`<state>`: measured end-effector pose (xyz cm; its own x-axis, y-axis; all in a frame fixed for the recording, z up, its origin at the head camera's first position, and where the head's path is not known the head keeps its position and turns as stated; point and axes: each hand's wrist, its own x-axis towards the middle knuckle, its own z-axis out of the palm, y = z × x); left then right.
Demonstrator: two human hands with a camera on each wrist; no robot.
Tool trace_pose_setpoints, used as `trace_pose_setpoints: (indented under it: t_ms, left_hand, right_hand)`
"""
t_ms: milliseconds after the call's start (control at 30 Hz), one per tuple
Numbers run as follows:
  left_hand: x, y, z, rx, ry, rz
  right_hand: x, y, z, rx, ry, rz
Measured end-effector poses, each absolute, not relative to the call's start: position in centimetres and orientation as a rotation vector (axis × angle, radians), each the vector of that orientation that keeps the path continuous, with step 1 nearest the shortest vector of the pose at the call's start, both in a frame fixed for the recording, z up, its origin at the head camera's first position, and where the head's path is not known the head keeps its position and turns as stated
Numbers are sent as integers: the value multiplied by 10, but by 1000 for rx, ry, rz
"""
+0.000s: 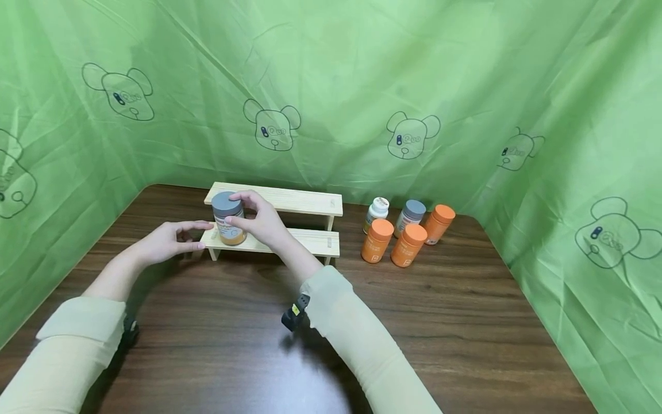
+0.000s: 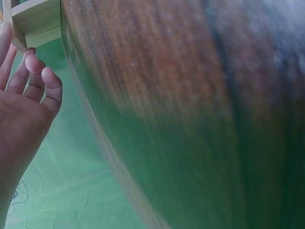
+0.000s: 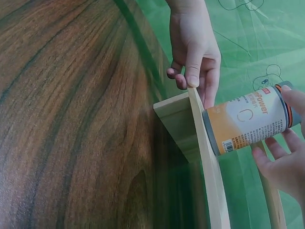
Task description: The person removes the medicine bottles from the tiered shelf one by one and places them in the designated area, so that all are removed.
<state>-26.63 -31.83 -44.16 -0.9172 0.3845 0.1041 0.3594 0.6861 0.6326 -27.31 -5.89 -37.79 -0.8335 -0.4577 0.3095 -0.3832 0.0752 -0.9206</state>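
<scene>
A two-step wooden rack (image 1: 310,241) stands toward the back of the table. On the left end of its lower step is an upright supplement jar (image 1: 227,230) with a grey lid and a white and orange label. My right hand (image 1: 265,221) grips the jar around its lid, thumb toward the front. The right wrist view shows the jar's (image 3: 248,117) base against the step. At the rack's left end, my left hand (image 1: 164,242) pinches the lower step, its thumb at the front edge, as the right wrist view also shows.
Right of the rack stand a white bottle (image 1: 377,213), a grey-lidded jar (image 1: 412,214) and several orange bottles (image 1: 376,244). The dark wooden table (image 1: 439,333) is bordered by a green cloth (image 1: 331,69) at the back and sides.
</scene>
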Motion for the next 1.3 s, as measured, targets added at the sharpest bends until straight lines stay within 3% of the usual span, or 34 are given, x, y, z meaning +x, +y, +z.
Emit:
trace_pose_setpoints:
  t_ms: [767, 1300]
  left_hand:
    - [-267, -320, -444, 641, 2853, 1067]
    - [-266, -317, -443, 636, 2857, 1096]
  right_hand:
    - [-276, -51, -392, -882, 2319, -1990]
    - [-273, -16, -380, -815, 2350, -1957]
